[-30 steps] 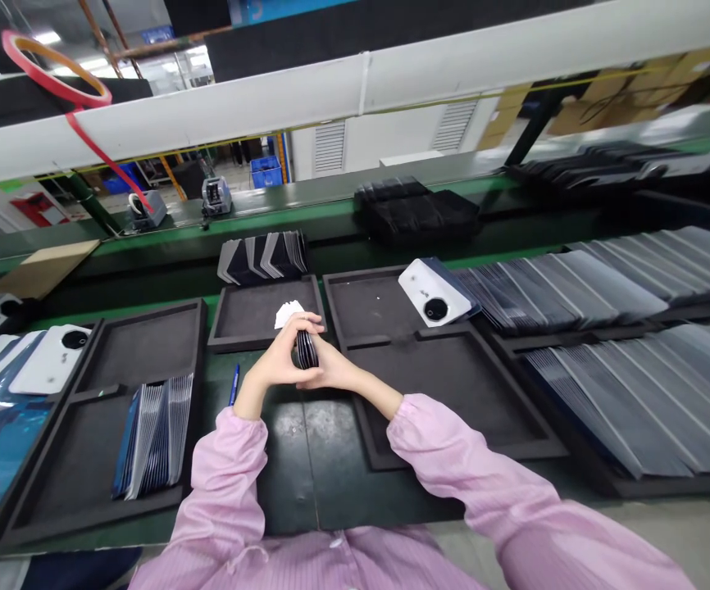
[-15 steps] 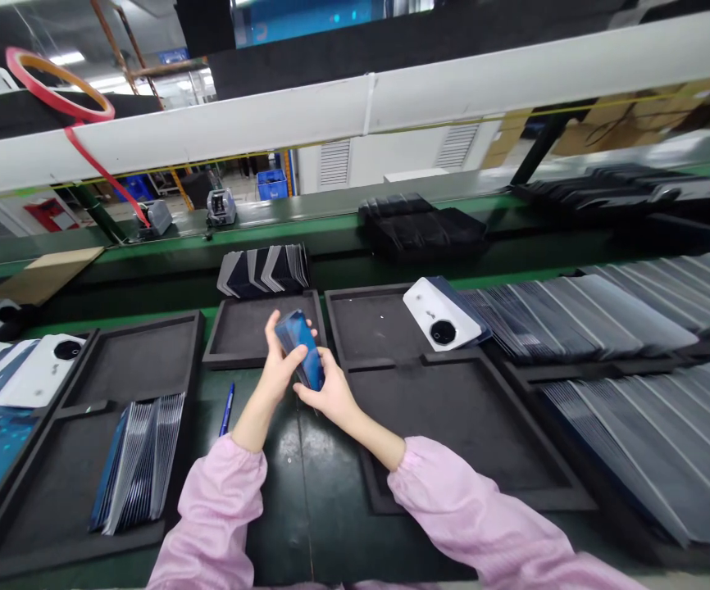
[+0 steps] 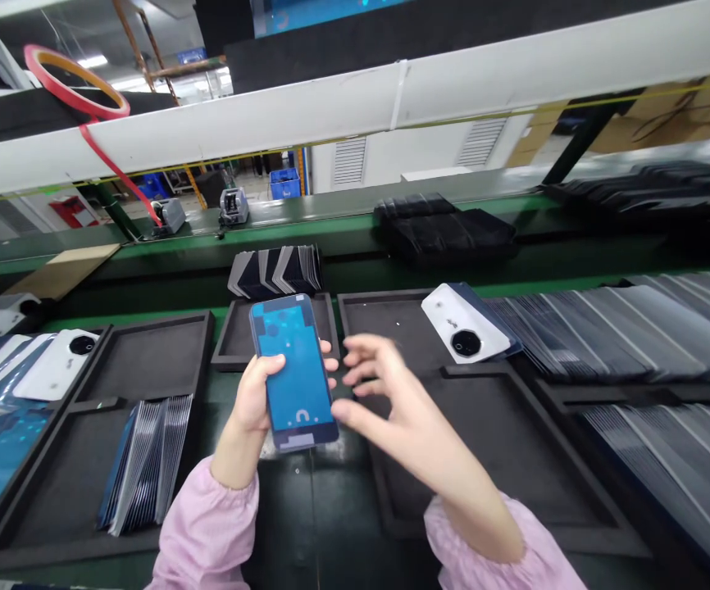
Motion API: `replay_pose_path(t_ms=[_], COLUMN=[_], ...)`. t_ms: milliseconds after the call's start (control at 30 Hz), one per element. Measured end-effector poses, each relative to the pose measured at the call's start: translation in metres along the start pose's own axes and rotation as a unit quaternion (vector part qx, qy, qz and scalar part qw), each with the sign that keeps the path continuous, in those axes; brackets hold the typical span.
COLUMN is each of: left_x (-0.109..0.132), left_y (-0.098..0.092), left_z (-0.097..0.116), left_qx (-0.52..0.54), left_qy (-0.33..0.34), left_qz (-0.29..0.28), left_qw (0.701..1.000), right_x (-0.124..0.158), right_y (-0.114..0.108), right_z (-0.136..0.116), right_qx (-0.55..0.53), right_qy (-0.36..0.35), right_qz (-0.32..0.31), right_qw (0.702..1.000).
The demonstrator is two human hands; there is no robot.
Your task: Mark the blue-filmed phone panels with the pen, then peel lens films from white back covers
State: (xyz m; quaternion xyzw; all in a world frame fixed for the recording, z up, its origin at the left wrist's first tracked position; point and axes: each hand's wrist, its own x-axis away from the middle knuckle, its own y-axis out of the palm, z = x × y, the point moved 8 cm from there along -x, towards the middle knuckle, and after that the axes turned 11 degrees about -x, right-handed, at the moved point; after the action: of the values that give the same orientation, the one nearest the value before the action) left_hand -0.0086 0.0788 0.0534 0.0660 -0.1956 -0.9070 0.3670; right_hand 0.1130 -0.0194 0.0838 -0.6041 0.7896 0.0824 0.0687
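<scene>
Left hand point(image 3: 255, 400) is gripping a blue-filmed phone panel point(image 3: 293, 370), thumb lying across its face, fingers wrapping behind; panel is standing nearly upright, face toward camera. Right hand point(image 3: 392, 401) is hovering just right of the panel, fingers spread wide, holding nothing, index tip near the panel's lower right edge. Beyond the fingertips, a small black tray point(image 3: 238, 348) is sitting.
</scene>
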Motion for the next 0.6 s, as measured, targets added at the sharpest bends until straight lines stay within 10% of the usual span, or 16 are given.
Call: replay_pose_path(t_ms=[100,267,600], left_x=[0.013,0.031,0.037], left_y=[0.006,0.011,0.023], left_z=[0.008,0.002,-0.001], left_qx=[0.0,-0.015,0.034], left_qy=[-0.004,-0.042,-0.104], left_qz=[0.003,0.07,0.016], left_qw=[1.0,0.997,0.994], right_x=[-0.011,-0.017,-0.005], right_y=[0.0,0.038,0.044], right_z=[-0.004,0.011,0.009], right_qx=[-0.177,-0.353,-0.434], right_qy=[-0.01,0.122,0.181], right_qz=[0.057,-0.085,-0.101], right_qw=[0.982,0.924,0.877])
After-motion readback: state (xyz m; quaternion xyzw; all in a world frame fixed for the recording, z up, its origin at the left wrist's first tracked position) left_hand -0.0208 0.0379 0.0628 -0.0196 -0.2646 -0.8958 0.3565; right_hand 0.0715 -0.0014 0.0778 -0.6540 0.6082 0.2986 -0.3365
